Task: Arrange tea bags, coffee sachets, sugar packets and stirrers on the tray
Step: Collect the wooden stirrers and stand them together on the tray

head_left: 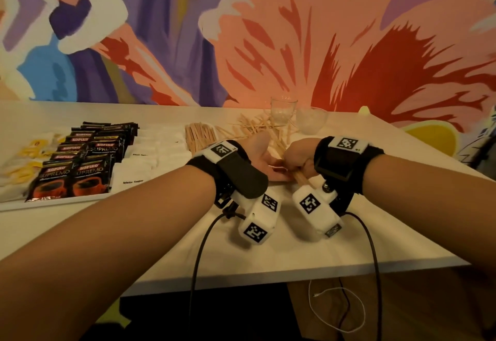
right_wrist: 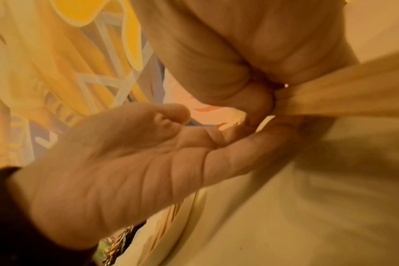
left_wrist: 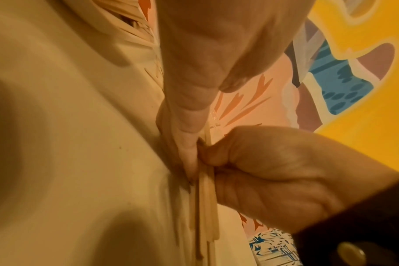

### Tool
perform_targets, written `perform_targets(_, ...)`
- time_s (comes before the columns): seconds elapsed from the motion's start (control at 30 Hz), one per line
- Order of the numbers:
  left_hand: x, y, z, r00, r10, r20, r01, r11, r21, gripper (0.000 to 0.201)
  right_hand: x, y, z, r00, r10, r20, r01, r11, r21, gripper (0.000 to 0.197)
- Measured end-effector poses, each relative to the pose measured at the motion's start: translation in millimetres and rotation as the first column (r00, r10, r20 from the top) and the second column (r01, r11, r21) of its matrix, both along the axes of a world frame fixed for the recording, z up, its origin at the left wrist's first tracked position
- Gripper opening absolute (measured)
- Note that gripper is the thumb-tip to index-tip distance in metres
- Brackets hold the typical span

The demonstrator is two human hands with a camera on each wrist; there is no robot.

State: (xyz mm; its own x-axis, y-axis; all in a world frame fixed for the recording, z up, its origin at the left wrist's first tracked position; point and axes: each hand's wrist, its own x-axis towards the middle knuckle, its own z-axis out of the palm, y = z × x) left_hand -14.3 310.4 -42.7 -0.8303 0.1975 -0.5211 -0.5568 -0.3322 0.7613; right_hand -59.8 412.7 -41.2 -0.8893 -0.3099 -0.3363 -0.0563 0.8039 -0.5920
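- Far left of the tray (head_left: 61,202): yellow-tagged tea bags (head_left: 25,150) lie in rows on the white surface; overexposure hides their detail.
- Next rightward: black coffee sachets (head_left: 91,158), printed with a red cup, stand in two overlapping columns and look fully laid out.
- Beside them: white sugar packets (head_left: 150,155) form pale columns, one label reading "White Sugar"; this section also appears done.
- Right end of the tray: a neat block of pale wooden stirrers (head_left: 200,135) lies side by side.
- Left hand (head_left: 261,156): palm turned up and fingers extended, it rests on the bench (head_left: 295,249) just right of the tray, steadying the bundle without closing round it.
- Right hand (head_left: 298,156): fingers curled round a small bundle of stirrers (left_wrist: 205,201), thin flat sticks of light wood, squared against the left palm.
- Behind the hands: a loose heap of stirrers (head_left: 257,125) lies scattered on the bench, so this part seems unfinished; gathering and placing them is what remains.
- Far right: two clear glasses (head_left: 295,115) stand near the heap.
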Motion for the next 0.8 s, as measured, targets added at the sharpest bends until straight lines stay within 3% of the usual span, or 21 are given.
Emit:
perform_targets(0.07, -2, -5, -3, 1.000, 0.029, 0.001, -0.029, 0.999, 0.035, 0.067, -1, 2, 4, 0.999, 0.008, 0.049, -0.005, 0.998, -0.060, 0.027)
perform_targets(0.2, -8, -23, 7, 0.992, 0.041, -0.117, -0.070, 0.964, -0.257, 0.072, -4, 2, 11, 0.994, -0.021, 0.111, 0.058, 0.939, -0.340, 0.026)
perform_targets(0.3, -15, -31, 26, 0.949, 0.115, -0.295, -0.211, 0.924, -0.318, 0.068, -2, -9, 24, 0.998, 0.025, 0.057, 0.013, 0.809, -0.587, 0.028)
perform_targets(0.4, -21, -38, 46, 0.858, 0.203, -0.473, -0.390, 0.856, -0.340, 0.058, 5, -24, 38, 0.995, 0.091, -0.036, -0.087, 0.650, -0.755, 0.028)
perform_targets(0.47, -25, -44, 57, 0.821, 0.189, -0.539, -0.403, 0.860, -0.312, 0.067, 9, -32, 43, 0.989, 0.133, -0.064, -0.126, 0.539, -0.833, 0.030)
perform_targets(0.53, -28, -50, 64, 0.823, 0.129, -0.552, -0.327, 0.904, -0.276, 0.081, 10, -36, 42, 0.978, 0.200, -0.065, -0.151, 0.457, -0.876, 0.032)
perform_targets(0.63, -29, -55, 71, 0.784, 0.098, -0.613, -0.295, 0.927, -0.230, 0.076, 8, -39, 32, 0.960, 0.276, -0.050, -0.169, 0.424, -0.890, 0.032)
perform_targets(0.73, -31, -54, 72, 0.652, 0.158, -0.742, -0.402, 0.901, -0.162, 0.057, 6, -41, 21, 0.959, 0.279, -0.042, -0.169, 0.448, -0.878, 0.030)
perform_targets(0.8, -28, -51, 72, 0.590, 0.114, -0.799, -0.427, 0.884, -0.189, 0.037, 3, -42, 17, 0.961, 0.270, -0.058, -0.181, 0.455, -0.872, 0.030)
